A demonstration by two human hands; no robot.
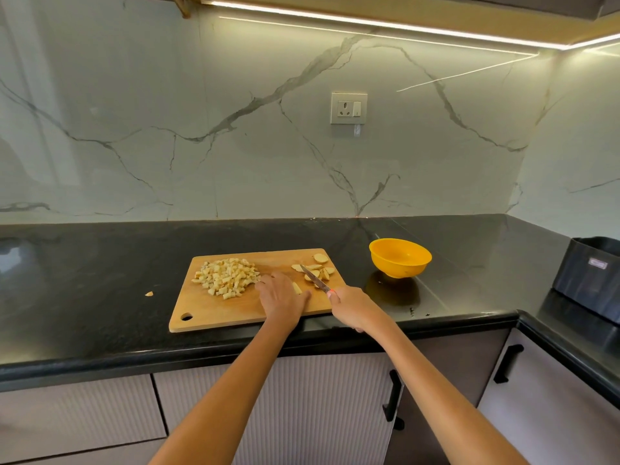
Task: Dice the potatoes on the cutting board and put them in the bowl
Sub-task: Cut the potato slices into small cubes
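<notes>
Both arms reach forward over the tabletop edge, forearms bare. The left hand lies palm down on the board, fingers extended and relaxed, its grip wide and holding nothing; fingertips sit just beside the dice pile, and one potato strip lies between thumb and forefinger. The right hand is at the board's near right corner, its grip closed round the handle of a knife; the blade points away and left, over the slices. Whether the tip touches the board cannot be told.

The tabletop is black polished stone, glossy, running into a corner at the right. The board is pale wood, rectangular, rounded corners, a hanging hole at its near left. Dice occupy its left half, slices its far right. A bowl, orange, round, smooth, stands on the tabletop just right of the board, apart from it, with no potato visible inside. A single scrap lies on the stone left of the board. The wall is white veined marble with a socket. A dark bin stands at far right. Ribbed cabinet fronts with black handles sit below.
</notes>
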